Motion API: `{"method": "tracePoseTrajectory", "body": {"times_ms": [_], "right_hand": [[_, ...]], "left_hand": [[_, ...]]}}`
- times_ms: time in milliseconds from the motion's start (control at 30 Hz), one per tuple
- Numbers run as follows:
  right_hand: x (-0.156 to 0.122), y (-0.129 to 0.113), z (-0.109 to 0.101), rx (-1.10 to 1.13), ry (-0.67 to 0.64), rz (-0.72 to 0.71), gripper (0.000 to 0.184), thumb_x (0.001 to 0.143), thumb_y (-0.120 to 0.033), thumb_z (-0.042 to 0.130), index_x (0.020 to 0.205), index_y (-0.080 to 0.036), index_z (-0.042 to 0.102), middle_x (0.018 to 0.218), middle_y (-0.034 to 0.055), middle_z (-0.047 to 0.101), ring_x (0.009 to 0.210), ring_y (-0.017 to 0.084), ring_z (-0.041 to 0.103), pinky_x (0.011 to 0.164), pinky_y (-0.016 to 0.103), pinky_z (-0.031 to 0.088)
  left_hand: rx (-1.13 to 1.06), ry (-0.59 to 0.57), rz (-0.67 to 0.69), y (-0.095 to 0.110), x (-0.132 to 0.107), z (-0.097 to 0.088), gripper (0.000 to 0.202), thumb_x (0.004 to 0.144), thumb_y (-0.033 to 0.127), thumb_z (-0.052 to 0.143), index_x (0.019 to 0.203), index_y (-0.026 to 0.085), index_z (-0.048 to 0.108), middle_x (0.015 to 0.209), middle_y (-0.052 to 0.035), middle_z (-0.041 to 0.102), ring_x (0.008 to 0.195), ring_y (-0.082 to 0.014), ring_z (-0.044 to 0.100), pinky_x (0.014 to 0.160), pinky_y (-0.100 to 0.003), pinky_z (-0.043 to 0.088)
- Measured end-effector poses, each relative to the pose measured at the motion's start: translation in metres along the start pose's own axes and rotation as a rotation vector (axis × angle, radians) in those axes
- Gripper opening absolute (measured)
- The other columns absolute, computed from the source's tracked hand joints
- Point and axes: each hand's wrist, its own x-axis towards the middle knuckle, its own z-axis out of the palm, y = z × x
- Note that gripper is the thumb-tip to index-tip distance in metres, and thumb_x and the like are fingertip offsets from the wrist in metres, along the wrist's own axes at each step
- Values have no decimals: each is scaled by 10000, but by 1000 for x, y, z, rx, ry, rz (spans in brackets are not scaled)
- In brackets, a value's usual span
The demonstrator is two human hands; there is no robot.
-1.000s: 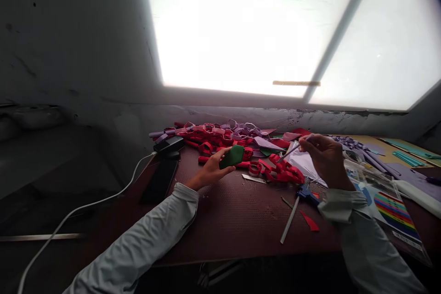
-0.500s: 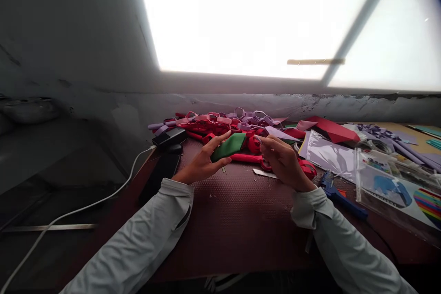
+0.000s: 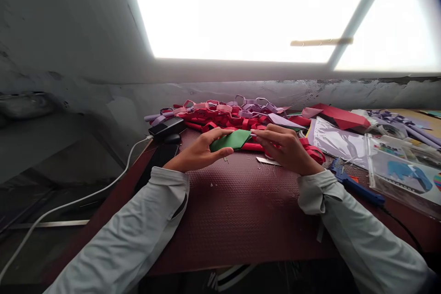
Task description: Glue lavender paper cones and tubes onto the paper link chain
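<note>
My left hand pinches the left end of a folded green paper piece, thumb on top and fingers under it. My right hand reaches its fingertips to the right end of the same green piece and holds it there, fingers curled. Both hands hover just above the dark red table top. Right behind them lies a heap of red and lilac paper chains.
A dark phone and a black charger with a white cable lie at the left. A blue glue gun, clear plastic sleeves, red paper sheets and lilac strips fill the right side. A wall and bright window stand behind.
My right hand has come from the right side of the table, where it held a thin stick, over to the green paper. The camera has tipped down a little.
</note>
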Motion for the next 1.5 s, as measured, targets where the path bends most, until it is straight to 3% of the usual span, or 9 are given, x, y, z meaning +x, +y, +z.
{"method": "tracePoseTrajectory", "body": {"times_ms": [233,467,533,600,700,800,1033,1200,1500], "right_hand": [[-2,-4,-3,-241,-255,-32,326,1046,-257,476,1275,-169,691,945,110,667,806,212,625,740,335,510],[-2,-6,0,-324,-333,-109,389,1047,-178,401,1362,-101,616,972,142,668,855,257,645,733,371,541],[-3,-5,1,-342,-340,-138,408,1038,-151,394,1387,-89,597,1004,158,671,912,275,649,780,402,558],[-4,-3,3,-347,-338,-172,430,1032,-126,386,1416,-94,577,1025,162,671,957,278,644,838,424,560],[-6,1,4,-349,-324,-185,468,1035,-113,391,1476,-158,544,1060,141,667,969,249,634,866,393,540],[-7,4,3,-321,-290,-120,445,1057,-174,423,1473,-242,566,1021,97,661,825,184,609,774,309,504],[-1,-5,-2,-226,-239,-66,358,1096,-318,384,1203,-173,693,846,77,621,710,176,544,685,300,425],[-2,-7,1,-360,-251,-99,329,1097,-255,368,1056,-160,680,836,74,607,712,172,514,660,303,373],[-4,-5,2,-390,-296,-27,324,1081,-245,428,826,-174,614,794,47,602,647,139,483,618,307,299]], "left_hand": [[396,37,74,-4,0,2,697,901,527,716,1505,233,534,1211,-121,632,1056,-264,646,904,-379,535],[372,108,53,-7,1,5,727,817,520,810,1433,207,584,1232,-110,656,1085,-266,653,952,-398,523],[293,111,39,-6,3,7,655,795,496,835,1333,176,645,1137,-91,693,1008,-243,662,884,-359,526],[234,104,-1,-5,4,10,427,820,439,821,1109,142,714,944,-54,703,843,-194,645,748,-296,500],[279,127,-1,-5,5,14,227,882,348,760,848,137,683,844,-36,671,726,-146,586,656,-256,429],[429,145,82,-5,4,15,188,974,326,642,911,154,686,933,-56,700,760,-147,609,678,-256,418],[724,169,253,-5,2,14,254,1061,262,477,995,183,709,910,-53,752,848,-174,679,800,-301,447],[874,205,287,-1,3,16,256,1058,213,477,1059,191,731,927,-64,766,876,-194,651,798,-329,448],[798,206,263,0,3,21,262,1049,191,487,1155,174,726,989,-82,775,917,-213,618,844,-362,479]]}}
